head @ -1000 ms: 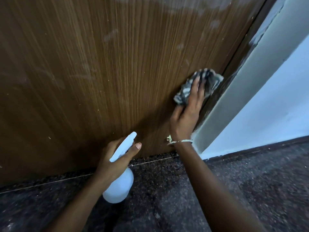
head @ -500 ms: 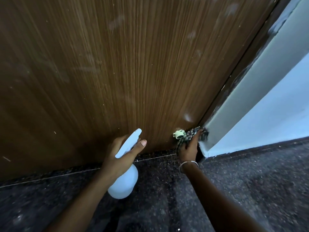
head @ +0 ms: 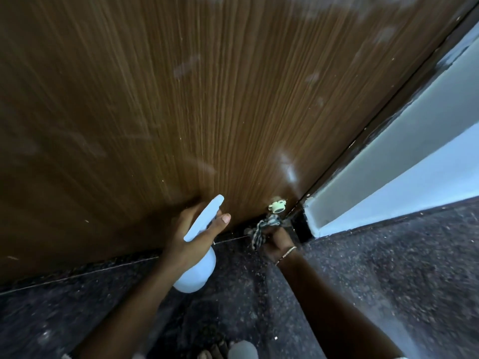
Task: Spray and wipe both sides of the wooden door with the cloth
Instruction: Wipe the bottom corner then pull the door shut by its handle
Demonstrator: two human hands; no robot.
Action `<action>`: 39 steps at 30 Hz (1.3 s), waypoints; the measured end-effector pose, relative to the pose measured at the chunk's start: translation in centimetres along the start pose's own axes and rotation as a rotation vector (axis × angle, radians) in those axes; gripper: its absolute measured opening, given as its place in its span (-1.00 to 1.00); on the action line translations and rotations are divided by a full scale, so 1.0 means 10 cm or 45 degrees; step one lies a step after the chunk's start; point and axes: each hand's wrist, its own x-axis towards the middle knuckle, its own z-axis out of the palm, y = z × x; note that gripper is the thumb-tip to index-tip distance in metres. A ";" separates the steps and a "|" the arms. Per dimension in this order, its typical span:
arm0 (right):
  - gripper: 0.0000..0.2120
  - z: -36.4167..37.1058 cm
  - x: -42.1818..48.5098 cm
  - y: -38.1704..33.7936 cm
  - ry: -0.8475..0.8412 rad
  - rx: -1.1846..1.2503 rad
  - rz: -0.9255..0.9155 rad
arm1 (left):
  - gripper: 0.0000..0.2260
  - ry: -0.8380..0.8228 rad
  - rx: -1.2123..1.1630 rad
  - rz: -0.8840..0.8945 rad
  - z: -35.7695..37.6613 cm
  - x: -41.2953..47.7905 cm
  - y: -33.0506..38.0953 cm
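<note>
The brown wooden door (head: 197, 104) fills the upper view, with faint smears on its grain. My left hand (head: 189, 237) grips a white spray bottle (head: 198, 265) near the door's bottom edge, thumb along the nozzle head. My right hand (head: 278, 242) holds a crumpled checked cloth (head: 264, 228) at the door's lower right corner, down by the floor. A small pale door stopper (head: 277, 206) sits on the door just above the cloth.
Dark speckled stone floor (head: 375, 268) spreads below. A pale grey-blue door frame and wall (head: 388, 164) run along the right side, meeting the door at a dark gap. My feet show at the bottom edge.
My right hand slid the cloth from mid-height on the door's right edge down to its bottom corner, uncovering the stopper. My left hand with the bottle stayed about where it was.
</note>
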 end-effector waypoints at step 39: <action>-0.76 2.61 -7.96 -3.81 -0.168 -0.460 -0.858 | -0.42 0.356 -0.038 -0.198 -1.34 -2.41 6.72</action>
